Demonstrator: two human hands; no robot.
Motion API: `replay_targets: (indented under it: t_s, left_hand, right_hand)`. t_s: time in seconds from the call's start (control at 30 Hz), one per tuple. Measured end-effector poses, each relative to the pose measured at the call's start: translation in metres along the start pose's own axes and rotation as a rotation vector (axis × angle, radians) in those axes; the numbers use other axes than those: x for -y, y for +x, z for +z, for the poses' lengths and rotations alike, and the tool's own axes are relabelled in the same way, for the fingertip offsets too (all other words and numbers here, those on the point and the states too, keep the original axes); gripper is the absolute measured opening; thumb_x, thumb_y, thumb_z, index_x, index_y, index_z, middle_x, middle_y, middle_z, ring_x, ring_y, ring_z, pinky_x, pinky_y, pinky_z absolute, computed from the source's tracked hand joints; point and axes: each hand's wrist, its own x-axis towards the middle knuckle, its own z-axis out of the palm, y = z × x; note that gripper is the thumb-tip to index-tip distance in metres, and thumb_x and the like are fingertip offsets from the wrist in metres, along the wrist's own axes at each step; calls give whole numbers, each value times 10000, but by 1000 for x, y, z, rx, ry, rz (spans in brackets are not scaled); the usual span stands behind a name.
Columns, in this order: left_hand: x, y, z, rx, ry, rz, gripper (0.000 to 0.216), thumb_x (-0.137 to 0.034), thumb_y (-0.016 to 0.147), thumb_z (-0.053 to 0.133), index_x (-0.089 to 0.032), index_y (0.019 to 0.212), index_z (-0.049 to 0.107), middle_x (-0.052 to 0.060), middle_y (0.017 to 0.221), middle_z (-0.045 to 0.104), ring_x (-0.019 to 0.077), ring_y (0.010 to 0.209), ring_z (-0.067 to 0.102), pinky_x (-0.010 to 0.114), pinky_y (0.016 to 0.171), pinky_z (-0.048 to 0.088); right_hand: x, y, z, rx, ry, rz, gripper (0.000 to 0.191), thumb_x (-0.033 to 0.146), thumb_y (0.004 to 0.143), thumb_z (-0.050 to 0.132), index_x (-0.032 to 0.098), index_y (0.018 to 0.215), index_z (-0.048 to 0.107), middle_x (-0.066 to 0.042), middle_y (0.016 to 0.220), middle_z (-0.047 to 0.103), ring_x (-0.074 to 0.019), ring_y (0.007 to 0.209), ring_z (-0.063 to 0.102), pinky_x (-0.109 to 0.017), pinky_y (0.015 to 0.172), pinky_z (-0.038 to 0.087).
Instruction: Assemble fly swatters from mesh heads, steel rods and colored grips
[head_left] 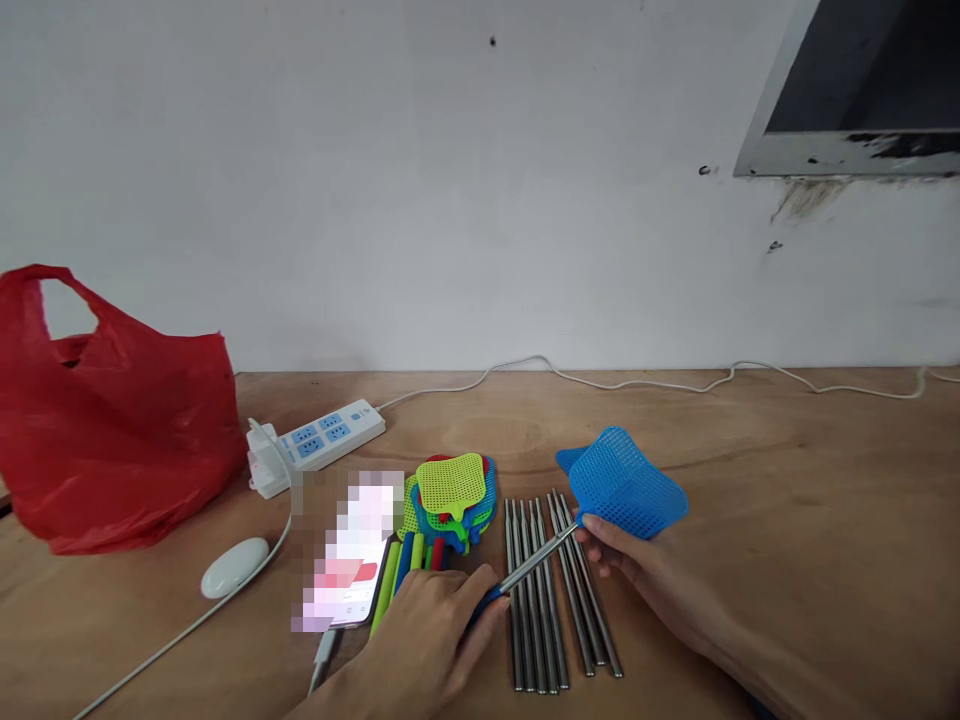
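Note:
My left hand [427, 635] is closed around the blue grip end of a metal rod [534, 564] that slants up to the right. My right hand [637, 570] pinches the neck of a blue mesh fly swatter head [624, 483] where the rod's tip meets it. Below them several bare metal rods [551, 600] lie side by side on the wooden table [787, 500]. Left of the rods sits a stack of coloured swatter heads [451, 495], yellow-green on top, with coloured grip tubes [409, 565] beside it.
A phone [351, 570] lies left of the stack, its cable running toward me. A white power strip [319, 440] with a plug, a white oval mouse-like object [234, 566] and a red plastic bag [112, 420] stand at the left. White cables trail along the wall.

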Motion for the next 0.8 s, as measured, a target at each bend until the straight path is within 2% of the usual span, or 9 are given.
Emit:
replay_targets:
  t_s: [0.23, 0.43, 0.53, 0.63, 0.8]
  left_hand:
    - [1, -2, 3, -33, 20, 24, 294, -299, 1069, 317, -210, 895, 536, 28, 740, 691, 253, 656, 692, 319, 586, 398]
    - [-1, -2, 6, -64, 0, 52, 306, -304, 1071, 311, -215, 856, 510, 23, 703, 681, 238, 624, 689, 305, 561, 375]
    - [-1, -2, 7, -74, -13, 60, 314, -307, 1070, 306, -211, 855, 513, 23, 687, 675, 237, 602, 685, 309, 549, 368]
    - [-1, -3, 8, -81, -17, 60, 329, -315, 1073, 299, -209, 860, 527, 26, 689, 679, 246, 611, 690, 315, 557, 384]
    - [-2, -4, 7, -72, -27, 11, 357, -357, 1078, 289, -208, 904, 563, 41, 756, 714, 264, 672, 700, 325, 603, 423]
  right_hand:
    - [-3, -2, 3, 34, 6, 18, 394, 509, 576, 915, 189, 634, 693, 1, 627, 664, -135, 589, 586, -262, 551, 477]
    - [-12, -3, -1, 73, -8, -44, 371, 512, 661, 870, 187, 676, 693, 17, 599, 627, -118, 548, 555, -242, 508, 448]
    - [-15, -4, -1, 91, -43, -74, 391, 532, 698, 837, 184, 631, 673, 18, 587, 605, -114, 539, 544, -239, 501, 444]
    - [-15, -4, -3, 88, -93, -95, 425, 551, 711, 819, 182, 584, 650, 22, 561, 580, -110, 519, 534, -244, 503, 448]
    - [-17, -3, -4, 107, -105, -103, 391, 539, 743, 799, 181, 648, 671, 18, 590, 607, -111, 516, 539, -248, 497, 451]
